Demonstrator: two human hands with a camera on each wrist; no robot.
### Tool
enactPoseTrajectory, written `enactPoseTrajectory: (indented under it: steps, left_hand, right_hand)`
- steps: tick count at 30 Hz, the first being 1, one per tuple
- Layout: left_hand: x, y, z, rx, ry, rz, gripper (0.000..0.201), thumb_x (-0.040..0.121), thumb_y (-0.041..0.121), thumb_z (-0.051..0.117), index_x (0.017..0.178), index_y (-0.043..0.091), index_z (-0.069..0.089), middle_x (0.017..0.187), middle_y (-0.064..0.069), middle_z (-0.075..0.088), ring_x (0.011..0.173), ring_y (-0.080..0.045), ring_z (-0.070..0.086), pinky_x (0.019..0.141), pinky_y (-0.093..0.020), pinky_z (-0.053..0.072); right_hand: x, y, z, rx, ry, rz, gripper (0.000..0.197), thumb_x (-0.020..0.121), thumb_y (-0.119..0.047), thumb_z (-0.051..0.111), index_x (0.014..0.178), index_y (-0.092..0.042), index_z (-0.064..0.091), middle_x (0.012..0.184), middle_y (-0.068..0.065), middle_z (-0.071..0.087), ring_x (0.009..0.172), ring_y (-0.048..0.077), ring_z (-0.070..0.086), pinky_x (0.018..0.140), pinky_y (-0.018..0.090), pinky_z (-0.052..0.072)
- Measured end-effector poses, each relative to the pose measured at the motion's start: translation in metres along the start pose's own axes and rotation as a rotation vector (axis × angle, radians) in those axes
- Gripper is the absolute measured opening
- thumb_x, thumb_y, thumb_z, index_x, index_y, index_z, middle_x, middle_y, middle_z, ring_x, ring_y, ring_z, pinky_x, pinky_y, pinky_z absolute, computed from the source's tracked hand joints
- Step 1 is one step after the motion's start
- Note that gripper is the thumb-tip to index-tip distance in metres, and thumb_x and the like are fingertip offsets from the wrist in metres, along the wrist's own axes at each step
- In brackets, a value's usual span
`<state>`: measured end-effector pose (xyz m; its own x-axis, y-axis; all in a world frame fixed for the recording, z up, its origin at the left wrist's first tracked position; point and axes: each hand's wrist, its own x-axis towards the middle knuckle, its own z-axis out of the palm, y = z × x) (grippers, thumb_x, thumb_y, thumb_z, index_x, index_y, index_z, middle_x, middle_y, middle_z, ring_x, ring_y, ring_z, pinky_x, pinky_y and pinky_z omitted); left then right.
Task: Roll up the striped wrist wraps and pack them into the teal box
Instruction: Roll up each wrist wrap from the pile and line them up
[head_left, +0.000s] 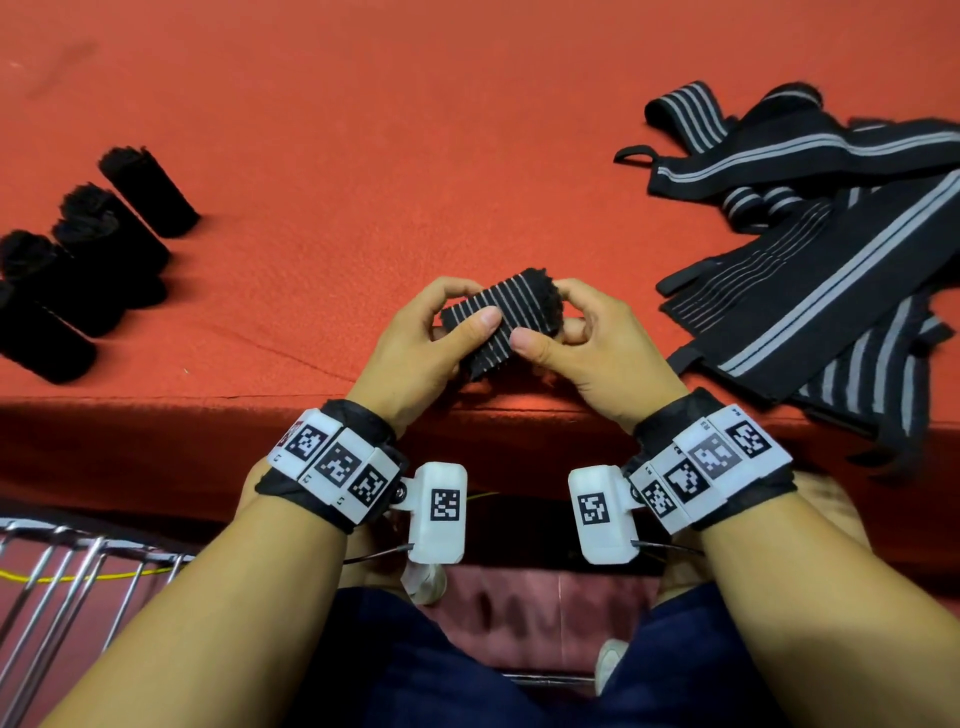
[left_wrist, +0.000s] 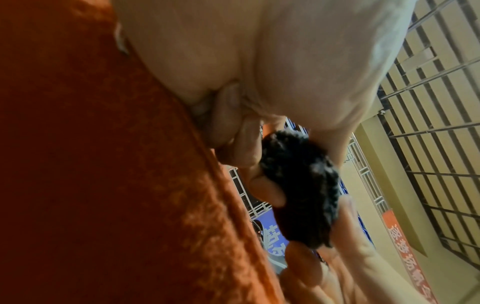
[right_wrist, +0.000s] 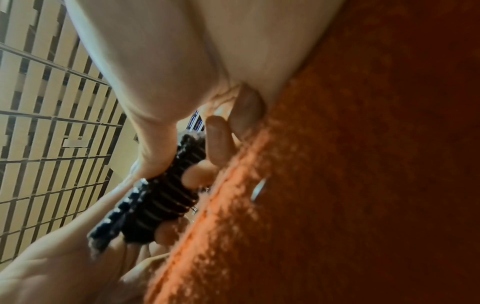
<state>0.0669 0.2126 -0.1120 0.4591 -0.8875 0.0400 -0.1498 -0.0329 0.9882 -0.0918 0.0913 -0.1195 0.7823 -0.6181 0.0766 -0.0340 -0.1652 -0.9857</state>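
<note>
A black wrist wrap with thin grey stripes (head_left: 511, 314), partly rolled, is held between both hands just above the front edge of the red table (head_left: 363, 156). My left hand (head_left: 441, 325) pinches its left end, thumb on top. My right hand (head_left: 556, 330) grips the rolled right end, thumb on the stripes. The left wrist view shows the fuzzy rolled end (left_wrist: 298, 185) between fingers. In the right wrist view the striped roll (right_wrist: 161, 197) sits between fingers of both hands. Several finished black rolls (head_left: 98, 249) lie at the left. No teal box is in view.
A heap of unrolled striped wraps (head_left: 810, 234) lies at the right, partly hanging over the table's front edge. A metal rack (head_left: 67, 582) stands below the table at the lower left. My knees in dark trousers (head_left: 519, 675) are under the table edge.
</note>
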Motion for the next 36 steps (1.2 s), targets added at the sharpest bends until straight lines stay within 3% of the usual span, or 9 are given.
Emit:
enactPoseTrajectory:
  steps: [4, 8, 10, 13, 17, 22, 26, 29, 36]
  left_hand:
    - [-0.002, 0.001, 0.001, 0.045, -0.049, 0.031, 0.043, 0.076, 0.052, 0.075, 0.109, 0.027, 0.065, 0.086, 0.004, 0.066, 0.075, -0.015, 0.062, 0.067, -0.038, 0.052]
    - [-0.001, -0.003, -0.002, 0.066, -0.046, 0.039, 0.033, 0.076, 0.044, 0.082, 0.097, 0.022, 0.068, 0.078, 0.01, 0.064, 0.07, -0.008, 0.06, 0.065, -0.026, 0.049]
    - [-0.002, -0.003, -0.003, 0.033, -0.046, 0.011, 0.024, 0.082, 0.031, 0.083, 0.094, 0.015, 0.069, 0.073, 0.011, 0.062, 0.067, -0.007, 0.061, 0.061, -0.025, 0.05]
    - [-0.002, -0.004, -0.005, 0.018, -0.052, -0.002, 0.023, 0.087, 0.023, 0.078, 0.099, 0.005, 0.071, 0.078, 0.004, 0.066, 0.072, -0.008, 0.061, 0.064, -0.022, 0.051]
    - [0.0, -0.004, -0.007, -0.015, -0.063, -0.014, 0.04, 0.082, 0.031, 0.077, 0.104, -0.002, 0.071, 0.088, -0.01, 0.067, 0.08, -0.017, 0.061, 0.074, -0.031, 0.05]
    - [0.0, -0.002, -0.008, 0.009, -0.02, -0.017, 0.041, 0.077, 0.038, 0.078, 0.094, 0.002, 0.069, 0.078, -0.005, 0.059, 0.074, -0.015, 0.054, 0.071, -0.033, 0.044]
    - [0.0, -0.001, -0.009, 0.044, 0.088, 0.012, 0.022, 0.079, 0.024, 0.078, 0.092, 0.009, 0.068, 0.075, 0.006, 0.059, 0.069, -0.006, 0.053, 0.066, -0.02, 0.043]
    - [-0.003, 0.003, -0.026, 0.024, 0.198, 0.033, 0.026, 0.08, 0.015, 0.08, 0.102, 0.019, 0.067, 0.087, 0.007, 0.065, 0.073, -0.005, 0.056, 0.069, -0.024, 0.047]
    - [-0.025, 0.022, -0.112, 0.003, 0.437, 0.111, 0.048, 0.077, 0.007, 0.074, 0.121, 0.007, 0.055, 0.12, -0.004, 0.061, 0.095, 0.01, 0.06, 0.085, -0.018, 0.051]
  right_hand:
    - [0.002, 0.0, 0.002, 0.009, 0.064, 0.015, 0.04, 0.077, -0.053, 0.078, 0.103, -0.024, 0.07, 0.055, -0.004, 0.058, 0.05, 0.009, 0.047, 0.052, 0.026, 0.039]
    - [0.001, -0.004, 0.001, -0.059, 0.08, 0.029, 0.02, 0.086, -0.04, 0.076, 0.091, -0.02, 0.073, 0.046, -0.016, 0.05, 0.043, -0.001, 0.041, 0.049, 0.016, 0.036]
    - [0.003, -0.005, 0.003, -0.104, 0.096, 0.031, 0.027, 0.087, -0.044, 0.075, 0.092, -0.017, 0.077, 0.055, -0.011, 0.06, 0.053, -0.001, 0.049, 0.057, 0.023, 0.044]
    - [0.006, -0.003, 0.007, -0.131, 0.093, 0.039, 0.047, 0.079, -0.066, 0.071, 0.094, -0.022, 0.079, 0.076, 0.017, 0.073, 0.067, 0.009, 0.058, 0.071, 0.046, 0.056]
    - [0.007, -0.006, 0.005, -0.161, 0.092, 0.056, 0.04, 0.085, -0.061, 0.069, 0.091, -0.022, 0.079, 0.064, 0.003, 0.07, 0.061, 0.005, 0.056, 0.065, 0.04, 0.052]
    - [0.007, -0.008, 0.008, -0.196, 0.079, 0.061, 0.052, 0.078, -0.069, 0.066, 0.093, -0.021, 0.077, 0.076, 0.014, 0.072, 0.066, 0.008, 0.058, 0.071, 0.046, 0.055]
    - [0.018, -0.019, 0.012, -0.218, 0.09, 0.094, 0.029, 0.087, -0.044, 0.076, 0.099, -0.018, 0.068, 0.054, -0.007, 0.054, 0.052, 0.008, 0.046, 0.062, 0.031, 0.04]
    - [0.038, -0.044, 0.032, -0.277, 0.11, 0.057, 0.04, 0.084, -0.036, 0.08, 0.11, -0.019, 0.054, 0.055, -0.01, 0.056, 0.055, 0.006, 0.052, 0.066, 0.029, 0.04]
    - [0.095, -0.089, 0.135, -0.244, 0.045, -0.097, 0.03, 0.068, -0.039, 0.076, 0.085, -0.03, 0.053, 0.075, -0.004, 0.068, 0.068, 0.02, 0.069, 0.075, 0.052, 0.058]
